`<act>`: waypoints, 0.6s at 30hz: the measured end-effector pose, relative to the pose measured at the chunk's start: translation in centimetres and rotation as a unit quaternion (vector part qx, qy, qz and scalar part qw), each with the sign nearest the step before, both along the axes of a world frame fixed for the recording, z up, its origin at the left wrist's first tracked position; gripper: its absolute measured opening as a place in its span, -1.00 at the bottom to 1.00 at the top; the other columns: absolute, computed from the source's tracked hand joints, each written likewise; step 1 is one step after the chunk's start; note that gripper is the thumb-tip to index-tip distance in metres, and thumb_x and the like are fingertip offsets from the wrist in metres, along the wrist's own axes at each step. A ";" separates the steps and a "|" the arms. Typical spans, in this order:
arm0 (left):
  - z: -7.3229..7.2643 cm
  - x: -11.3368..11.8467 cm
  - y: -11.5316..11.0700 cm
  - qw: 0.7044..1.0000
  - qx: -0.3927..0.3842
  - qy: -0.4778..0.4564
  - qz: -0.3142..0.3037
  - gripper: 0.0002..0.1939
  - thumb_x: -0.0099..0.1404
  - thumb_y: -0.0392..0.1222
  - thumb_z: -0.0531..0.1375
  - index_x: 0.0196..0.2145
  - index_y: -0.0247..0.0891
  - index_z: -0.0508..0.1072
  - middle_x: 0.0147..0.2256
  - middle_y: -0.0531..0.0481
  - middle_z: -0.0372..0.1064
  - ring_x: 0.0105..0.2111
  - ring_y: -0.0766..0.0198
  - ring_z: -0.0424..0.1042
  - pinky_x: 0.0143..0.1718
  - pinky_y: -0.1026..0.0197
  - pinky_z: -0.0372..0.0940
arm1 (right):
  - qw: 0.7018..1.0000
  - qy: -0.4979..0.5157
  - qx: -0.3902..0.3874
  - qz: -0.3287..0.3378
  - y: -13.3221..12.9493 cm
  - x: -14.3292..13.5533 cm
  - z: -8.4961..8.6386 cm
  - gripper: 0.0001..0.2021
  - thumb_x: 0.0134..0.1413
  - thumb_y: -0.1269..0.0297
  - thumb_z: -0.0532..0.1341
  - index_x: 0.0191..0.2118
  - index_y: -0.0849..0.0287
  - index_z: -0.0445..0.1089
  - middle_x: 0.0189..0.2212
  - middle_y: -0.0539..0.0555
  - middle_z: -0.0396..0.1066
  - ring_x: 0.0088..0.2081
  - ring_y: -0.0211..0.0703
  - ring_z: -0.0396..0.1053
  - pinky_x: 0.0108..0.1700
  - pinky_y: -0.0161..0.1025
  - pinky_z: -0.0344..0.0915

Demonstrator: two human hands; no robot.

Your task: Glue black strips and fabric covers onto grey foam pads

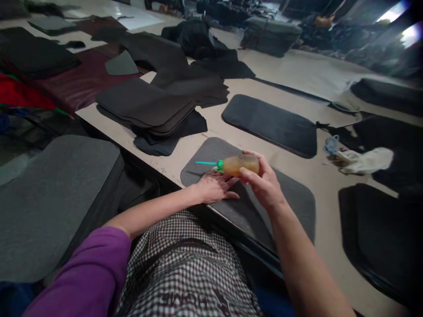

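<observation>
Directly before me a grey rounded panel [294,198] lies on the table by its front edge. My left hand [216,187] rests flat on this panel with its fingers stretched out. Just above it, my right hand [264,180] is wrapped round a squeeze bottle [241,165] of amber liquid. The bottle is tipped onto its side, and its green cap and thin teal nozzle point left over the panel. Part of the left hand's fingers is hidden behind the bottle.
Behind the panel lies a padded black panel [269,123]. Stacked dark brown sheets [145,103] are at the left, and black panels [380,237] at the right. A pale cloth [368,160] lies near them. More grey panels [56,193] are piled below left of the table [327,176].
</observation>
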State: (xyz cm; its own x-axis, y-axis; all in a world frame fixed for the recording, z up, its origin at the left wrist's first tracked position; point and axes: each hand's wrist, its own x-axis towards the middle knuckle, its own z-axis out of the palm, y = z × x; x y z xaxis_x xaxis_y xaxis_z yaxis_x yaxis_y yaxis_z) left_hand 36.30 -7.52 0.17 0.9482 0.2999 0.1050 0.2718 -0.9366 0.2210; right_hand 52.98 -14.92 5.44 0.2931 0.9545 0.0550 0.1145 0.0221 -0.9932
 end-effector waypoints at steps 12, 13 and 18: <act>-0.8 0.0 -0.2 0.993 -0.098 0.023 0.061 -0.13 0.50 0.38 -0.11 0.50 -0.29 -0.03 0.48 -0.19 0.02 0.48 0.00 -0.02 0.45 -0.04 0.02 | 0.975 -0.209 0.044 0.060 2.0 -2.4 -0.2 -0.37 0.02 -0.08 0.48 0.17 -0.03 0.35 0.00 0.11 0.45 -0.02 0.10 0.45 0.06 0.05 0.46; -0.7 0.0 -0.2 0.992 -0.102 0.036 0.059 -0.15 0.51 0.35 -0.10 0.49 -0.30 0.00 0.47 -0.19 0.03 0.49 -0.01 -0.05 0.45 -0.05 0.01 | 0.975 -0.208 0.045 0.066 2.1 -2.4 -0.3 -0.38 0.03 -0.07 0.48 0.16 -0.03 0.36 -0.01 0.11 0.45 -0.01 0.11 0.45 0.06 0.05 0.45; -0.4 -0.2 -0.4 0.993 -0.098 0.060 0.037 -0.27 0.57 0.22 -0.16 0.46 -0.31 0.09 0.46 -0.16 0.05 0.49 0.00 -0.06 0.46 -0.01 0.00 | 0.973 -0.203 0.054 0.097 2.7 -2.7 -0.4 -0.45 0.02 -0.05 0.48 0.11 -0.08 0.40 -0.04 0.10 0.42 -0.04 0.12 0.41 0.08 0.08 0.43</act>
